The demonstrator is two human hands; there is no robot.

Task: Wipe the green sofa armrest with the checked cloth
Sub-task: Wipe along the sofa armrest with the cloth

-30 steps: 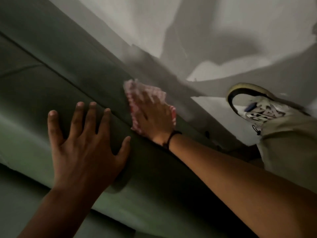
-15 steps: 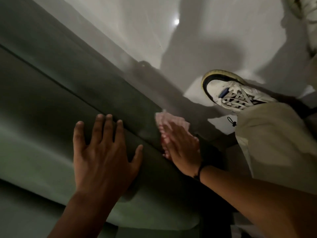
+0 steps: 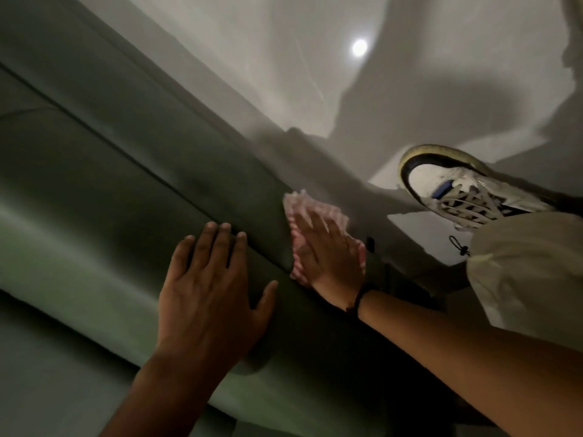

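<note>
The green sofa armrest (image 3: 132,171) runs diagonally from upper left to lower right, with a seam along it. My right hand (image 3: 328,250) lies flat on the red-and-white checked cloth (image 3: 315,209), pressing it against the armrest's outer side. The cloth's edges show above and to the right of the fingers. My left hand (image 3: 211,288) rests on top of the armrest with its fingers spread, just left of the cloth, holding nothing.
A pale glossy floor (image 3: 284,58) lies beyond the armrest, with a light's reflection (image 3: 359,47) on it. My foot in a white sneaker (image 3: 457,190) and a light trouser leg (image 3: 530,272) stand close on the right. The scene is dim.
My right hand slid the cloth down along the armrest toward me, closer to my left hand. The left hand stayed flat on the armrest.
</note>
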